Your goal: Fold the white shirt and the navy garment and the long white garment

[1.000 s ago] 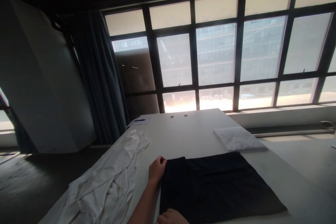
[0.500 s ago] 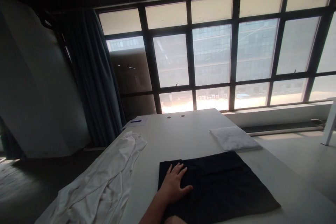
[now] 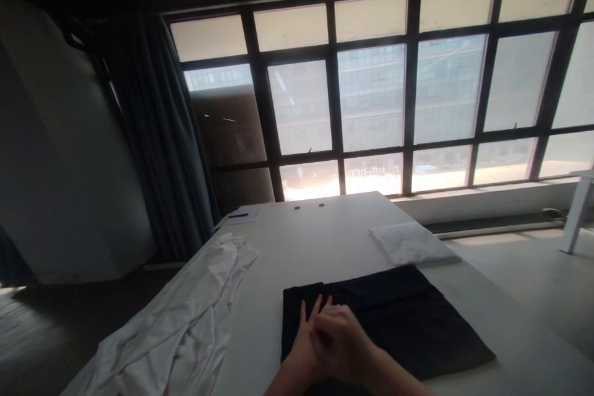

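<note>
A dark folded cloth (image 3: pixel 417 322), nearly black, lies flat on the white table in front of me. On its left part rests my left hand (image 3: pixel 304 341), open, with the fingers stretched forward and apart. My right hand (image 3: pixel 346 343) crosses over the left one and covers its thumb side. Its fingers are curled inward, and whether anything is between them is hidden. A rumpled white cloth (image 3: pixel 180 328) spreads along the table's left side. Beyond the dark cloth, at the right edge, sits a folded white cloth (image 3: pixel 413 244).
The white table (image 3: pixel 297 241) runs toward the windows, with two round holes near its far end. A blue pen (image 3: pixel 238 216) lies on paper (image 3: pixel 248 218) at the far left corner. A dark curtain (image 3: pixel 158 136) hangs at left; a white table leg (image 3: pixel 575 216) stands at right.
My right hand has come up from the bottom edge and now overlaps my left hand. The left hand stays on the dark cloth. The view has shifted slightly.
</note>
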`<state>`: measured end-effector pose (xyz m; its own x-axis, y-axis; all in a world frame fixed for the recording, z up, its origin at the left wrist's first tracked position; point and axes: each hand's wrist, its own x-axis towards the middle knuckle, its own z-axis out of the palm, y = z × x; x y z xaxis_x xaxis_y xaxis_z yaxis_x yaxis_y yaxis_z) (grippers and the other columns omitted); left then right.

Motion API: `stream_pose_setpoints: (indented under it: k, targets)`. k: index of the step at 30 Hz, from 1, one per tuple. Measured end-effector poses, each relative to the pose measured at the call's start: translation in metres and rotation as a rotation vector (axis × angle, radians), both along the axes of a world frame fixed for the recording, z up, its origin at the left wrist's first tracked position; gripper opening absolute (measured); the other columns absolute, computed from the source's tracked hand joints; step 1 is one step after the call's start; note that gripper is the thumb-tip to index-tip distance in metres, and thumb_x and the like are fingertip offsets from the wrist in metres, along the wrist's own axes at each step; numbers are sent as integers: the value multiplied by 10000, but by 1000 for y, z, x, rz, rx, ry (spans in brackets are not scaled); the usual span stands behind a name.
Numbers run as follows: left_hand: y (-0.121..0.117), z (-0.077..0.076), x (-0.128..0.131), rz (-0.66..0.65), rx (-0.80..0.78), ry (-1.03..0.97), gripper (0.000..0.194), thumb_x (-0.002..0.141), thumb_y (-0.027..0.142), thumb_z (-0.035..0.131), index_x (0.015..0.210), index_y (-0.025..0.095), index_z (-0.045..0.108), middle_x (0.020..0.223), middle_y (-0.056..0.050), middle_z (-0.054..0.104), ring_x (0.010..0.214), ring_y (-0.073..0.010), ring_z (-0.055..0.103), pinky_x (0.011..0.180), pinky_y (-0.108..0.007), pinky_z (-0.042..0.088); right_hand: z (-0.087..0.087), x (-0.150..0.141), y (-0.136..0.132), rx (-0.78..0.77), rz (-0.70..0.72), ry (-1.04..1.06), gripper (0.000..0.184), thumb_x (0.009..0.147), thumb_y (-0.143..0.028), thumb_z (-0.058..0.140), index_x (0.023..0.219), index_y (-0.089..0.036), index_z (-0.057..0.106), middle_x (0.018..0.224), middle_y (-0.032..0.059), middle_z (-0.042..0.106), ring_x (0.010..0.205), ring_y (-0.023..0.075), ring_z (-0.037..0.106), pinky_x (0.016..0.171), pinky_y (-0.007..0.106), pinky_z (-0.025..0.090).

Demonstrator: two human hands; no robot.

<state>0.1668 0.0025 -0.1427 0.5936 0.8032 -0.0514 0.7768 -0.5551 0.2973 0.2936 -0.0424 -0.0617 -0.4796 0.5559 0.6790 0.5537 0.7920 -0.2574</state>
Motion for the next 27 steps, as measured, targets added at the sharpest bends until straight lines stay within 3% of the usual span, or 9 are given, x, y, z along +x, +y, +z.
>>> stream_pose_setpoints:
  k: [3, 6, 9, 12, 15, 19, 27]
  targets:
    - [-6, 9, 2, 24, 5, -14, 1015, 792, 829, 549, 1611, 402, 129, 1703, -16, 78, 1556, -424, -12, 1168, -776, -105, 8, 68, 20, -225, -319, -12, 223, 972, -286, 452, 785, -226, 558, 694, -16, 600, 649, 132, 573, 640, 246, 373]
    - [-9, 18, 4, 60, -44, -2, 1104, 733, 855, 583, 1618, 365, 140, 1705, -40, 38, 1550, -440, -47, 1148, -782, -138, 1, 137, 49, -429, -688, -166, 233, 997, -363, 426, 900, -239, 597, 904, 15, 660, 867, 149, 638, 788, 248, 422]
    - [-9, 21, 5, 56, -48, -7, 1101, 726, 872, 568, 1615, 376, 147, 1704, -32, 41, 1553, -430, -48, 1146, -780, -142, -20, 206, 67, -545, -941, -184, 230, 945, -290, 462, 1061, -165, 617, 1118, 154, 638, 1113, 282, 620, 930, 375, 437]
    - [-7, 21, 5, 50, -56, 2, 1109, 726, 882, 555, 1615, 364, 142, 1703, -39, 33, 1550, -435, -51, 1149, -777, -136, -43, 267, 73, -707, -1126, -182, 387, 911, -367, 505, 1169, -99, 611, 1212, 268, 590, 1145, 418, 611, 877, 507, 470]
    - [-7, 21, 5, 42, -73, 2, 1121, 723, 901, 535, 1616, 349, 141, 1702, -44, 28, 1546, -445, -58, 1146, -779, -139, -59, 304, 78, -846, -1156, -184, 525, 875, -520, 556, 1148, -81, 646, 1204, 307, 606, 1094, 441, 646, 828, 520, 493]
    - [-8, 23, 7, 44, -88, 24, 1123, 735, 911, 500, 1619, 321, 139, 1701, -59, 16, 1546, -441, -69, 1138, -783, -144, -75, 314, 87, -912, -1052, -188, 584, 843, -619, 590, 1128, -119, 689, 1180, 284, 657, 1112, 397, 660, 861, 477, 495]
    - [-7, 21, 2, 53, -134, 161, 1162, 729, 904, 502, 1623, 297, 73, 1698, -70, -36, 1541, -441, -105, 1115, -803, -129, -82, 292, 92, -811, -870, -220, 368, 882, -404, 561, 1136, -179, 701, 1177, 174, 711, 1136, 342, 662, 935, 427, 488]
